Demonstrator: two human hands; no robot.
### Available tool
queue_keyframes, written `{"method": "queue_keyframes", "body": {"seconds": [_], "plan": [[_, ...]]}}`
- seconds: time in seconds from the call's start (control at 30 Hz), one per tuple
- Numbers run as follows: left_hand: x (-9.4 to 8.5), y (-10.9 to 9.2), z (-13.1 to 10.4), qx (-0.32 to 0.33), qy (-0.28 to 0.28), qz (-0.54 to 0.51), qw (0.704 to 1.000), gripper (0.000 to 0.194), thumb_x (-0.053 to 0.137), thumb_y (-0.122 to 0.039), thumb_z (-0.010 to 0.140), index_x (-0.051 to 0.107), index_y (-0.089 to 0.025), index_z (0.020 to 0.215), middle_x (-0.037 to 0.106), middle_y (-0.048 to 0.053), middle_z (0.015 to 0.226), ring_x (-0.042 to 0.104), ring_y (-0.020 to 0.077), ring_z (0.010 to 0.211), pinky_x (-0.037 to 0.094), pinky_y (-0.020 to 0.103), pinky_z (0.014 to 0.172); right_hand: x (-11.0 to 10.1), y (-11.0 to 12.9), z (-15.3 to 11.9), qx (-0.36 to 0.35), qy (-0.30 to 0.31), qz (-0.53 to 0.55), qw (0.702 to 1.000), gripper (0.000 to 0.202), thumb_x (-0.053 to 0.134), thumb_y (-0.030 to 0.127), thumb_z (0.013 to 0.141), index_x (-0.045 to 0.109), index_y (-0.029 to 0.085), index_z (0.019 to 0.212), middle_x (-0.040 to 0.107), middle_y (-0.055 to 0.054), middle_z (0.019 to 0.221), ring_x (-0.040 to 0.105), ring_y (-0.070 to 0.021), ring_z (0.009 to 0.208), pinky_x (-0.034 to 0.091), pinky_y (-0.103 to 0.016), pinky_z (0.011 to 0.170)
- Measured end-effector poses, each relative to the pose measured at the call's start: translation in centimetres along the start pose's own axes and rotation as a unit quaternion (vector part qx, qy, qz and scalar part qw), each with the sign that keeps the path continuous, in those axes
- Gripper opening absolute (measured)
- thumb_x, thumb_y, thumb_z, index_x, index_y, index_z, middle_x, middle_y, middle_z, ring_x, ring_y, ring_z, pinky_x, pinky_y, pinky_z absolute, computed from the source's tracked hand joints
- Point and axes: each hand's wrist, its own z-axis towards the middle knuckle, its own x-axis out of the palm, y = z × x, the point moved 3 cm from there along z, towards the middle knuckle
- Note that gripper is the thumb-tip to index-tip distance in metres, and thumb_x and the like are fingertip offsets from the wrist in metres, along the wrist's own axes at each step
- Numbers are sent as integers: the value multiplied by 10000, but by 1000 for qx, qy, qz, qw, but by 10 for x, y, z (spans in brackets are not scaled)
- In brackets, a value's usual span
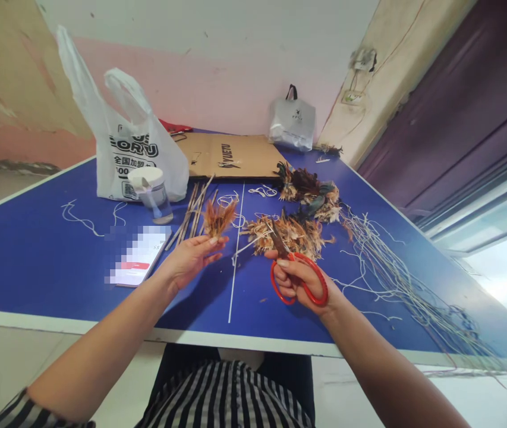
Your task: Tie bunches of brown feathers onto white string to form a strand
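My left hand (195, 257) pinches a small bunch of orange-brown feathers (219, 219), tips up, above the blue table (200, 312). In my right hand (300, 279) is a pair of scissors (300, 264) with red handles; my fingers are in the loops and the dark blades point up and away. Just beyond the blades lies a pile of tan and brown feathers (306, 235). Behind that sits a darker heap of feathers (311, 187). A white string (253, 241) runs between the left hand and the pile; I cannot tell where its ends are.
Thin sticks (191, 211) lie beside a clear cup (153, 196) and a white plastic bag (137, 137). Nearer is a lit phone (139, 255). Flat cardboard (235, 156) and a silver bag (292, 123) are at the back. Long loose strings (405, 288) spread along the right edge.
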Motion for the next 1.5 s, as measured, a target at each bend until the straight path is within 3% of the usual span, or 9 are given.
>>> {"method": "queue_keyframes", "body": {"seconds": [0.1, 0.23, 0.33, 0.43, 0.63, 0.87, 1.07, 1.27, 1.5], "plan": [[-5, -12, 5, 54, 4, -34, 998, 144, 676, -220, 703, 669, -123, 808, 618, 129, 1122, 536, 206, 1069, 394, 349, 917, 4, 3, -5, 13, 17, 3, 1000, 267, 582, 253, 763, 570, 169, 1016, 416, 33, 593, 343, -61, 469, 236, -194, 407], [20, -17, 7, 110, 122, -95, 982, 98, 657, -213, 722, 670, -141, 787, 598, 111, 1165, 479, 231, 1153, 339, 396, 968, 12, 4, -7, 39, 37, 27, 998, 239, 559, 237, 774, 575, 161, 1000, 421, 28, 598, 344, -60, 471, 229, -191, 405], [49, -5, 6, 91, 196, -107, 971, 101, 664, -218, 715, 673, -131, 766, 615, 111, 1129, 484, 235, 1147, 324, 388, 978, 18, 4, -6, 44, 42, 36, 998, 245, 558, 238, 776, 570, 163, 1008, 433, 27, 601, 344, -59, 471, 227, -187, 403], [67, 6, 4, 75, 229, -99, 966, 108, 683, -225, 693, 669, -123, 727, 636, 111, 1070, 533, 225, 1073, 347, 359, 947, 21, 1, -3, 35, 27, 13, 999, 244, 581, 256, 763, 569, 167, 990, 436, 36, 585, 347, -59, 455, 238, -189, 396], [72, 15, 4, 51, 266, -99, 958, 128, 679, -235, 694, 656, -120, 745, 632, 123, 1037, 581, 220, 955, 392, 353, 854, 24, -6, -1, 36, -13, 1, 999, 200, 607, 289, 743, 584, 133, 865, 431, 37, 567, 352, -56, 441, 252, -196, 392], [64, 28, 16, 52, 245, -137, 958, 125, 691, -213, 685, 646, -104, 726, 585, 38, 774, 563, 135, 756, 409, 285, 777, 31, -4, -1, 65, 20, 114, 991, 225, 567, 257, 762, 581, 142, 955, 444, 27, 592, 365, -55, 472, 256, -183, 426], [59, 34, 23, 50, 210, -166, 962, 129, 673, -204, 708, 618, -91, 736, 501, 15, 676, 458, 64, 597, 358, 168, 522, 26, -7, -1, 65, 28, 138, 988, 245, 572, 252, 758, 585, 151, 981, 453, 23, 594, 381, -62, 488, 271, -186, 442], [60, 45, 24, 10, 191, -171, 966, 171, 667, -236, 721, 599, -81, 750, 435, -21, 634, 243, -5, 439, 196, 110, 369, 22, -14, 3, 35, -9, 149, 988, 237, 593, 253, 740, 584, 149, 954, 483, 13, 602, 384, -80, 514, 290, -201, 446], [63, 50, 21, -16, 137, -157, 978, 206, 691, -265, 691, 571, -99, 705, 369, -59, 549, 186, -12, 393, 152, 105, 334, 27, -24, 12, 23, -54, 194, 979, 219, 615, 336, 726, 554, 152, 826, 394, 52, 530, 305, -45, 443, 209, -162, 388]]}}
